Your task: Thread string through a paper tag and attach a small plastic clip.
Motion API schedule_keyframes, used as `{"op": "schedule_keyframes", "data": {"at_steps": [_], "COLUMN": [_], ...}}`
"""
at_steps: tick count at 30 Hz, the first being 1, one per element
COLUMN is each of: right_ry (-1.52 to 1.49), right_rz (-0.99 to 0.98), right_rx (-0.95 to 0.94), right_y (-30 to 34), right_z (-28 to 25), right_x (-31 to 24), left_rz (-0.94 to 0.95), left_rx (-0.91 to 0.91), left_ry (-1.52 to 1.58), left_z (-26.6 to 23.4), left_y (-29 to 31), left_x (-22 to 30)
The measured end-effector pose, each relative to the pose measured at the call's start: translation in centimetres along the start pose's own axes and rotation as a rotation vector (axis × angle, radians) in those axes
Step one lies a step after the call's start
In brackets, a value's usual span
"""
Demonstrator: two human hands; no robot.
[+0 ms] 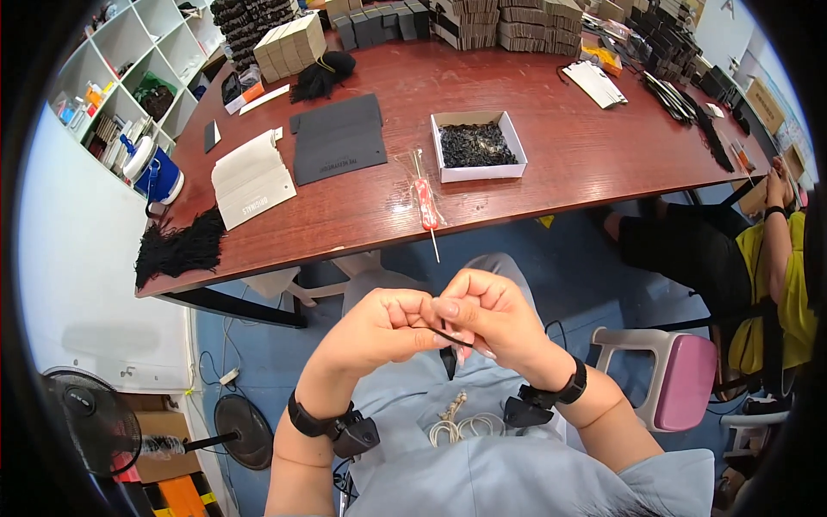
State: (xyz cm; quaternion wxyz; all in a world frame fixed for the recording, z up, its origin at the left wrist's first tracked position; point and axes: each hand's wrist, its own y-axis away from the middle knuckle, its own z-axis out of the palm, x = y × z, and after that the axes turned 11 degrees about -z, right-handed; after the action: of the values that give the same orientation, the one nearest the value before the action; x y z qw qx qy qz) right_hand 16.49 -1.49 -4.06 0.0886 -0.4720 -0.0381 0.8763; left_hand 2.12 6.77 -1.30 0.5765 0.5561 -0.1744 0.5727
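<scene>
Now a black cord (451, 337) is pinched by left hand (388, 323) and right hand (493, 312) near the reddish-brown table (353, 220), easily dropped if either slackens.

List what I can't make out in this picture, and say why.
- Ends of the black cord: head view, hidden by the pinching fingers of the left hand and right hand.
- Single black pieces in the white box: head view, too small and jumbled to tell apart.
- Whatever the co-worker's hands may hold: head view, too small, close to the dark lens rim.
</scene>
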Motion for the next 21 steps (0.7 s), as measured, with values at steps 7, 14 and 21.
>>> {"op": "schedule_keyframes", "data": {"at_steps": [7,14,21], "right_ry": [-0.049,0.163,0.094], "right_rz": [0.075,-0.226,-0.118], "right_rx": [-0.001,-0.331,-0.552], "right_y": [-0.3,-0.7,-1.8], "right_z": [0.6,-0.2,-0.6], "right_x": [-0.5,-2.0,-3.3], "left_rz": [-0.076,-0.099,-0.043], "left_rx": [-0.243,-0.469,-0.406], "left_ry": [0.300,0.522,0.464], "left_z": [-1.1,-1.2,-0.9], "left_y": [-1.2,-1.1,0.0], "left_x": [-1.5,-2.6,-1.6]}}
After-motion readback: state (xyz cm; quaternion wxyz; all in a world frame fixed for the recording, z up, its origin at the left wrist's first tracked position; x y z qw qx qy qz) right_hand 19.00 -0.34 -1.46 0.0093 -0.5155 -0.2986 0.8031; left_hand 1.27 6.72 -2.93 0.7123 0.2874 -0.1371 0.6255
